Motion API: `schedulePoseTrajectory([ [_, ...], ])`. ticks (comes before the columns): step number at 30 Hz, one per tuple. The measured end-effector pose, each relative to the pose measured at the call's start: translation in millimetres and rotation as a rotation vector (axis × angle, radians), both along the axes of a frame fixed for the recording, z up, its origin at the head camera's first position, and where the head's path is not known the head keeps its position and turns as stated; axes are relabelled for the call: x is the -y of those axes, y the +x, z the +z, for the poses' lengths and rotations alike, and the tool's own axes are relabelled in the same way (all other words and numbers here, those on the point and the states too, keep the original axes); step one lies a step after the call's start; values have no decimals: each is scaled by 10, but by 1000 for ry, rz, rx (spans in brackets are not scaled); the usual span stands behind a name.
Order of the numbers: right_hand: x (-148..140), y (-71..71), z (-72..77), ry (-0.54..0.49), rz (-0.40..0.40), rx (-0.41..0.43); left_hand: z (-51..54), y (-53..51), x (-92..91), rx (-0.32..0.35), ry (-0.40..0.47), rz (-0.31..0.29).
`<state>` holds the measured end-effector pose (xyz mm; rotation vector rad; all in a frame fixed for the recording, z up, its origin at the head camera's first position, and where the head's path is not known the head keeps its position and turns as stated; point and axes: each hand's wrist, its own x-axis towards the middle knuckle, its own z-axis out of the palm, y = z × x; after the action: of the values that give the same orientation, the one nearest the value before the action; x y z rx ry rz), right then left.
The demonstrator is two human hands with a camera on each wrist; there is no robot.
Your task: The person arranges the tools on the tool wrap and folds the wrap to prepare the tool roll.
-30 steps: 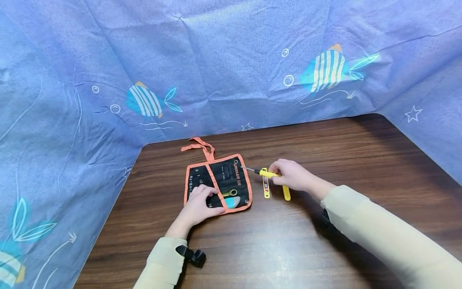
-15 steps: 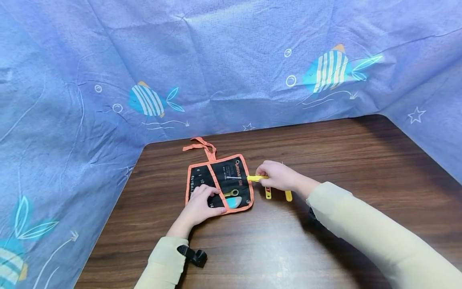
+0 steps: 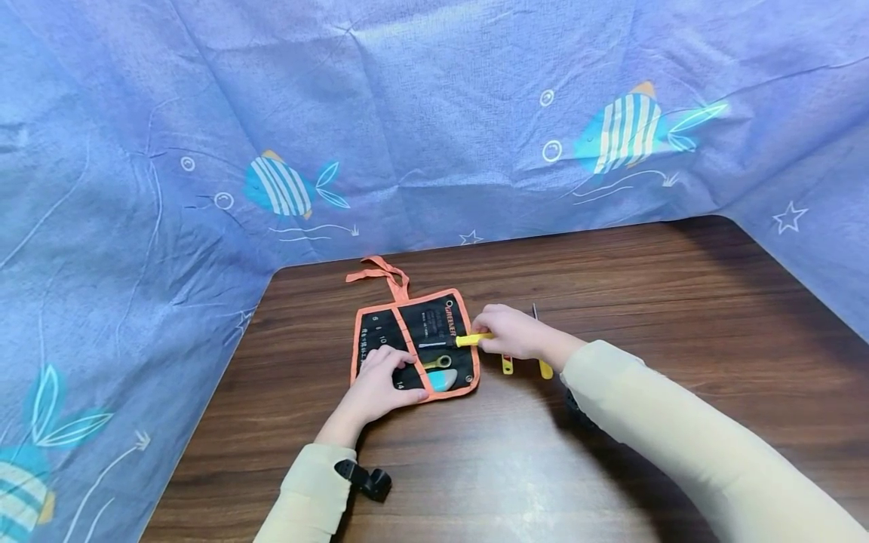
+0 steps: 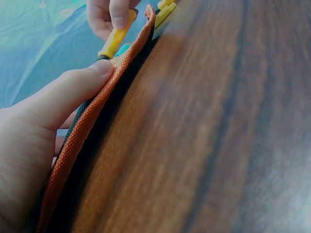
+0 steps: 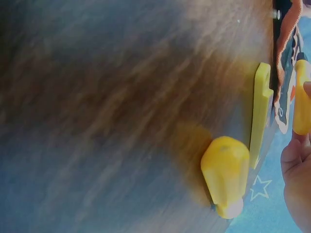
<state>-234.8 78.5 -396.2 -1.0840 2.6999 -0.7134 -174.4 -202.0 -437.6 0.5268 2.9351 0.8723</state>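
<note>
Beneath, a dark wood-grain table. On it, an orange-edged black tool pouch, gripped at 8 o'clock by the left hand. At the pouch's 3 o'clock, the right hand, gripping a yellow-handled screwdriver over the pouch: long axis 9-to-3, tip towards 9, near the diagonal orange pocket edge. At the pouch's 4 o'clock, a ring spanner, ring towards 3.

Glare whitens the brown tabletop before me while my right sleeve throws a dark shadow; both wrist views look hazy and soft.
</note>
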Motion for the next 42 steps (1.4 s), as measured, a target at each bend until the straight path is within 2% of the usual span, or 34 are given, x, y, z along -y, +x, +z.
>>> schedulePoseTrajectory([
  [12, 109, -50, -68, -13, 50, -83, 0, -1, 0, 7, -2, 4],
  [19, 232, -54, -51, 16, 32, -55, -5, 0, 7, -4, 4, -3],
  [26, 365, -52, -52, 29, 57, -49, -8, -1, 3, 1, -6, -10],
  [36, 503, -61, -99, 47, 28, -34, -8, -8, -7, -15, 4, -22],
  [42, 565, -70, -123, 59, 13, -9, -21, -6, -2, -14, -1, 8],
])
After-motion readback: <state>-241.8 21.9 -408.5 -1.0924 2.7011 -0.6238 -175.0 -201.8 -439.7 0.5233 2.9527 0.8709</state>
